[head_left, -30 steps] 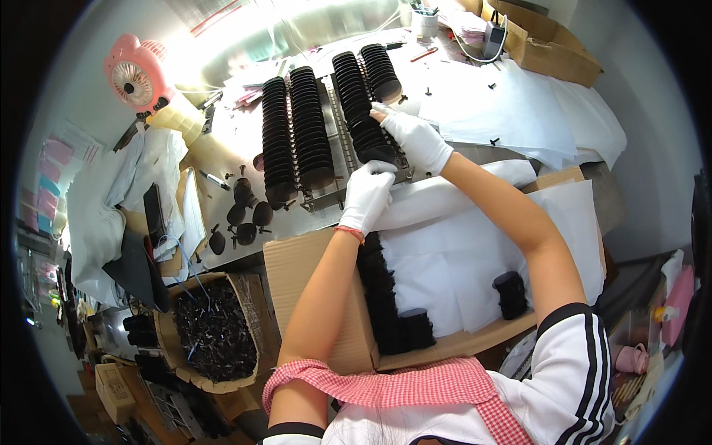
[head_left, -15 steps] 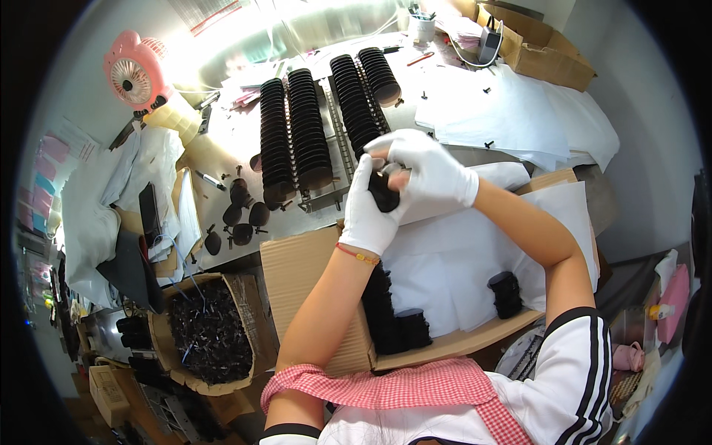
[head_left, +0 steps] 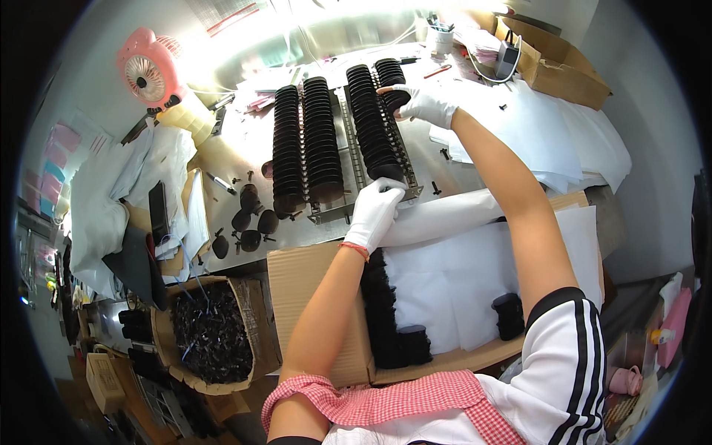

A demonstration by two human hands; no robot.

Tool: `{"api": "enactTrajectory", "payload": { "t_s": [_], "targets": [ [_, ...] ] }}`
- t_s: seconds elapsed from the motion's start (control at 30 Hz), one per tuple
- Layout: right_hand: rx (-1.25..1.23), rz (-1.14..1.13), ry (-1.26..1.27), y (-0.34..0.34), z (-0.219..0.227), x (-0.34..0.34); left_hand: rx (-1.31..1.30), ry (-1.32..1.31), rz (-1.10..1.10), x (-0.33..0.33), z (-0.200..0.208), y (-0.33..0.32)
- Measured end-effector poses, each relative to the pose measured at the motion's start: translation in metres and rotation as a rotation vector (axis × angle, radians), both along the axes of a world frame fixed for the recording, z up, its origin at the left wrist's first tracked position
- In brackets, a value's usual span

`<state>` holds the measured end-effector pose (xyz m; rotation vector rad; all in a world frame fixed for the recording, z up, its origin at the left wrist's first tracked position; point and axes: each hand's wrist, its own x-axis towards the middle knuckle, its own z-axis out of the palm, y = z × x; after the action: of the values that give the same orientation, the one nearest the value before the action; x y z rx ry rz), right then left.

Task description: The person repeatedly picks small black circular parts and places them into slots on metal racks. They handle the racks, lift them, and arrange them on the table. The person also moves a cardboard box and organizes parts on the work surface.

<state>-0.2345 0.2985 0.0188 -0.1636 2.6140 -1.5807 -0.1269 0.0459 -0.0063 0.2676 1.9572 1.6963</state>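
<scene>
Clock from frame centre. Rack (head_left: 346,130) sat on the desk (head_left: 239,152) at 12, loaded with black discs in four columns. Left pair (head_left: 289,152) (head_left: 322,141) ran nearly its full length. Right inner column (head_left: 373,122) was long too; right outer column (head_left: 389,70) only covered the far end, rail bare from there to the near edge.

Right hand (head_left: 426,104), at 1 o'clock, had thumb and finger straddling the near end of that short column. Grip was around the last disc; couldn't tell if it actually pinched. Left hand (head_left: 376,213), just off centre, was curled at the near end of the inner column; its fingertips were hidden, so grip state unclear.

Box (head_left: 319,300) at 4 o'clock held a long black row (head_left: 382,319) along its left wall, a short stack (head_left: 414,345) beside it and another (head_left: 509,316) at its right side, white sheet (head_left: 452,274) between.

Status, my read: part done. Outer column partly bare, three long ones loaded, box layer mostly unfilled. Loose discs (head_left: 250,239) lay at 9 o'clock, off the rack.
</scene>
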Motion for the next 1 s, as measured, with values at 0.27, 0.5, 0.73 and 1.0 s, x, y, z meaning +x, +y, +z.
{"api": "enactTrajectory", "payload": {
  "t_s": [0.27, 0.5, 0.73, 1.0],
  "targets": [
    [0.374, -0.140, 0.663, -0.028, -0.052, 0.007, 0.001, 0.017, 0.008, 0.002, -0.006, 0.003],
    [0.792, -0.280, 0.832, -0.037, -0.035, 0.003, 0.009, -0.004, -0.013, 0.006, 0.006, -0.001],
    [0.086, -0.129, 0.591, -0.101, 0.015, 0.123, 0.961, -0.533, 0.317, 0.035, 0.039, 0.005],
    [0.107, -0.216, 0.184, -0.043, 0.024, 0.079, 0.633, -0.420, 0.318, 0.028, 0.024, -0.001]
  ]
}}
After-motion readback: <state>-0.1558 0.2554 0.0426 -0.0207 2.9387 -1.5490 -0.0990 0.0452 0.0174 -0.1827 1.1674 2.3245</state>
